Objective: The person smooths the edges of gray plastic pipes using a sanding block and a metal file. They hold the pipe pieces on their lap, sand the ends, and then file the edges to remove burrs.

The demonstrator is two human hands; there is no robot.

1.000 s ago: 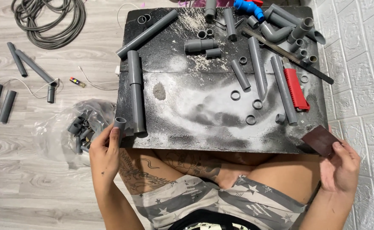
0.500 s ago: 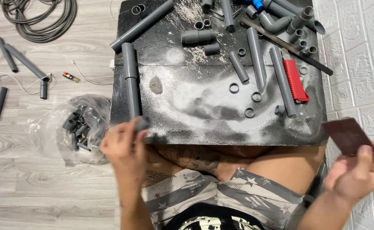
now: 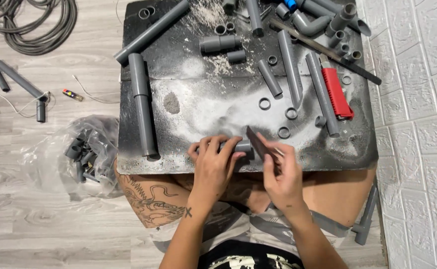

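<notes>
Your left hand (image 3: 212, 167) lies at the near edge of the dark dusty board (image 3: 188, 107), fingers curled over a short grey pipe piece (image 3: 239, 146) and pressing it down on the board. Your right hand (image 3: 280, 174) is just beside it, fingers pinching a dark reddish-brown sheet (image 3: 258, 144) whose edge touches the pipe's right end. To your left on the wooden floor, off the board's near left corner, a clear plastic bag (image 3: 81, 152) holds small grey pipe fittings. Along the board's left edge lies a long grey pipe (image 3: 143, 104) with a wider sleeve. Toward the middle, pale dust and loose pipe rings (image 3: 265, 103) lie near your hands. A red utility knife (image 3: 337, 92) rests by the right edge. The far edge is crowded with pipe offcuts and elbows (image 3: 310, 22). A coiled cable (image 3: 32, 25) lies on the floor beyond.
</notes>
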